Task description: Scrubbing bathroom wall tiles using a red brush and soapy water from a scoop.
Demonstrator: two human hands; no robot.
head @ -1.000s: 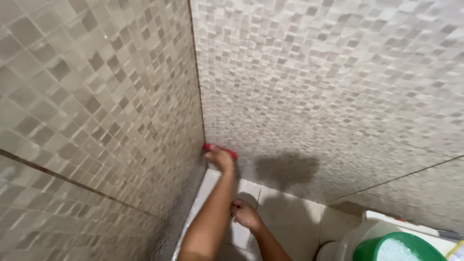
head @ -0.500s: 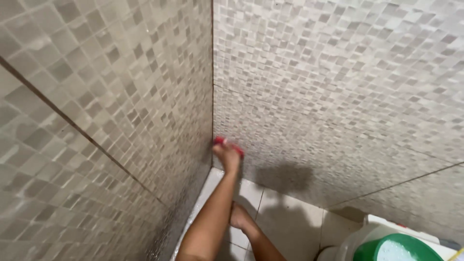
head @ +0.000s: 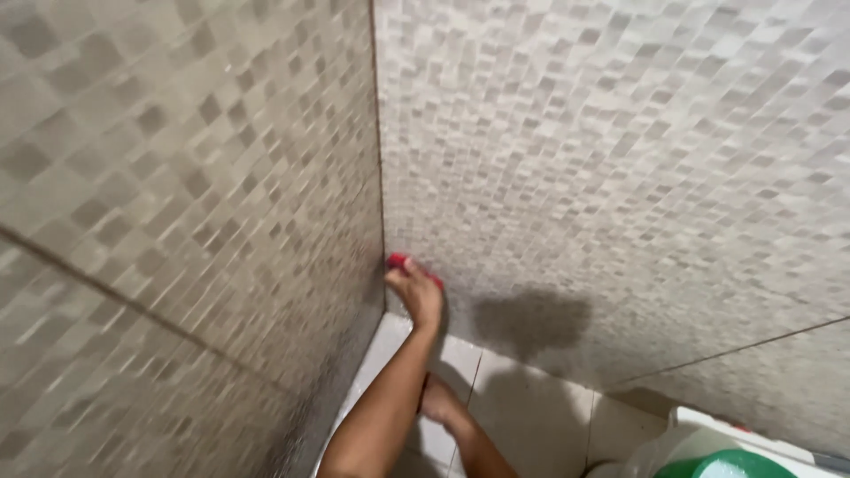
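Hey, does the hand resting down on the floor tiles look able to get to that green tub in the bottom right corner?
Probably yes. The right hand rests on the pale floor tiles, and nothing visible lies between it and the green round plastic tub at the frame's lower edge. The left hand presses a red scrubber into the wall corner.

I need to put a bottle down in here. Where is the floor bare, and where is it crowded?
Bare floor tiles lie along the right wall, between the forearms and the green tub. The corner is crowded: left hand presses a red scrubber there; right hand rests below.

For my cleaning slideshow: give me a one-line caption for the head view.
Left hand presses a red scrubber low into the mosaic-tiled wall corner; right hand rests near the floor.
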